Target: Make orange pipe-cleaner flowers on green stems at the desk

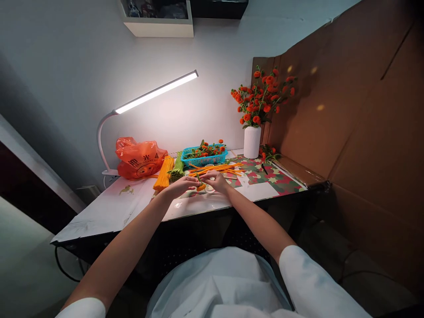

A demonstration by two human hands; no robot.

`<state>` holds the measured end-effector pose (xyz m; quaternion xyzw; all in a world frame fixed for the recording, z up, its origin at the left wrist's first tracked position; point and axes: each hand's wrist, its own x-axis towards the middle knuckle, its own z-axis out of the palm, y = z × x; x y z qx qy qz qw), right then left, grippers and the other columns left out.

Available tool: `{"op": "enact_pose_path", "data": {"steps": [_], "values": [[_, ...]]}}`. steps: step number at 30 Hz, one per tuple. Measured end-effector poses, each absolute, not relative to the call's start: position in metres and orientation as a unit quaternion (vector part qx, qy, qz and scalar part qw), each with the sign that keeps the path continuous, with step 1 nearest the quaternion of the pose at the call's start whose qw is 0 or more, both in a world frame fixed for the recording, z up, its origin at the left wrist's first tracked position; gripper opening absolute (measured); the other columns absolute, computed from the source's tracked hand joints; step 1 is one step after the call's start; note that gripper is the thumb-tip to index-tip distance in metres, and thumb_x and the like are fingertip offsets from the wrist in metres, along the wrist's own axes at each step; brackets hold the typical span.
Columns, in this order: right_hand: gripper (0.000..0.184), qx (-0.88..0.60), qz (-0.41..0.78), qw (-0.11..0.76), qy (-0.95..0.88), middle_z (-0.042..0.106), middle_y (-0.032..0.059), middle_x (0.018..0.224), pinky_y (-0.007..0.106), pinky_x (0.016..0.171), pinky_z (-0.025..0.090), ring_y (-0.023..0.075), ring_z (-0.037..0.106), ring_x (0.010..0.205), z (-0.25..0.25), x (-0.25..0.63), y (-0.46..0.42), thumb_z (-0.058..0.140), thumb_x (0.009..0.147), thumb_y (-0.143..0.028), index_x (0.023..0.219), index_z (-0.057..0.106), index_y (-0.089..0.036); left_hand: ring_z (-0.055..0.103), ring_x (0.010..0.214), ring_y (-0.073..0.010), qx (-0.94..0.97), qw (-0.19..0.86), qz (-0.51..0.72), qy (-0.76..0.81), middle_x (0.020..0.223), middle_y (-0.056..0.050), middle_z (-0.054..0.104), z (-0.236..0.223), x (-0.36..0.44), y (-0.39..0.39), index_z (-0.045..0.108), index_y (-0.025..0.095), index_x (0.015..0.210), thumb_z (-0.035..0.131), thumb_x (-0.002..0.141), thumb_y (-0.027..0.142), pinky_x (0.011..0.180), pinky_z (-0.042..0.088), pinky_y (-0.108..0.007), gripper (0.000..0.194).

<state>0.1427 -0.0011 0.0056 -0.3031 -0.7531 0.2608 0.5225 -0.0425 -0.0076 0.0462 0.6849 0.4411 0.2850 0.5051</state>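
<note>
You've got both hands in the ctr of the frame, fingertips closed in on a small orange fuzzy flower head w/ a short green stem (201,187). Your L hand (181,187) grips it from the left side, your R hand (216,180) pinches it from the right; exact finger contact is too small to tell. The flower's just above the white-topped table (109,212), approx. mid-frame.

Right by it, a pale round ring (210,191) lies under your R hand. Just behind your hands: loose orange fuzzy sticks (228,167), criss-crossed. Left of those, a thick orange fuzzy bundle (164,173) next to a green fuzzy bundle (178,165). Behind, a turquoise plastic basket (188,161) w/ red-orange flowers & green stems in it.

L-ctr you've got a red-orange plastic bag w/ black print (141,160), a lit white bar lamp (157,92) above it. Upper R of ctr, a white ribbed vase (252,143) stands upright, full of red-orange flowers w/ green leaves (266,107).
</note>
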Motion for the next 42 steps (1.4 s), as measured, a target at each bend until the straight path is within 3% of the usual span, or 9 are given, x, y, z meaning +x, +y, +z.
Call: {"op": "enact_pose_path", "data": {"steps": [5,9,17,23,29,36,42], "values": [[0.022,-0.278,0.329,0.454,-0.78,0.068,0.0068,0.094,0.028,0.078,0.045,0.0158,0.059,0.085,0.002,0.142,0.004,0.057,0.086,-0.026,0.096,0.074,-0.017,0.054,0.069,-0.0144,0.666,0.549,0.261,0.433,0.07,-0.004,0.061,0.044,-0.044,-0.008,0.069,0.015,0.064,0.084,0.046,0.043,0.069,0.041,-0.029,0.037],[0.025,-0.313,0.333,0.436,-0.776,0.069,0.0062,0.099,0.028,0.084,0.044,0.0156,0.06,0.092,0.003,0.143,0.004,0.052,0.085,-0.012,0.098,0.073,-0.017,0.055,0.07,-0.0156,0.658,0.524,0.271,0.468,0.07,-0.003,0.062,0.044,-0.041,-0.009,0.068,0.015,0.063,0.082,0.046,0.042,0.068,0.041,-0.029,0.034],[0.023,-0.331,0.344,0.447,-0.756,0.069,0.0063,0.082,0.025,0.067,0.043,0.0159,0.06,0.075,0.004,0.141,0.001,0.064,0.082,-0.033,0.09,0.074,-0.014,0.054,0.064,-0.0168,0.7,0.401,0.284,0.517,0.058,-0.002,0.062,0.053,-0.037,-0.015,0.068,0.015,0.058,0.078,0.047,0.044,0.063,0.037,-0.028,0.032],[0.025,-0.335,0.219,0.478,-0.782,0.066,0.0042,0.073,0.027,0.071,0.038,0.0161,0.056,0.078,0.008,0.143,0.003,0.065,0.083,-0.041,0.08,0.075,-0.018,0.054,0.064,-0.016,0.685,0.431,0.343,0.477,0.06,-0.002,0.063,0.054,-0.038,-0.018,0.067,0.017,0.06,0.079,0.05,0.042,0.066,0.039,-0.029,0.03],[0.015,-0.336,0.152,0.491,-0.789,0.068,0.0042,0.081,0.029,0.081,0.036,0.0168,0.056,0.087,0.012,0.142,-0.005,0.066,0.083,-0.03,0.074,0.072,-0.019,0.055,0.071,-0.0159,0.658,0.511,0.299,0.464,0.068,-0.003,0.062,0.046,-0.043,-0.011,0.066,0.016,0.06,0.081,0.048,0.044,0.071,0.039,-0.029,0.034],[0.019,-0.338,0.221,0.428,-0.809,0.065,0.0008,0.075,0.022,0.066,0.038,0.0112,0.054,0.068,0.011,0.135,-0.004,0.049,0.083,-0.01,0.081,0.068,-0.016,0.05,0.063,-0.0132,0.669,0.498,0.271,0.479,0.064,-0.001,0.057,0.043,-0.042,-0.012,0.065,0.014,0.061,0.08,0.05,0.042,0.061,0.035,-0.027,0.033],[0.015,-0.35,0.334,0.378,-0.789,0.064,0.0009,0.074,0.02,0.058,0.036,0.0094,0.051,0.062,0.019,0.142,0.0,0.059,0.08,-0.023,0.085,0.07,-0.013,0.046,0.059,-0.0133,0.695,0.431,0.271,0.508,0.057,0.001,0.053,0.043,-0.043,-0.019,0.064,0.016,0.059,0.074,0.054,0.047,0.056,0.03,-0.027,0.033]]}}
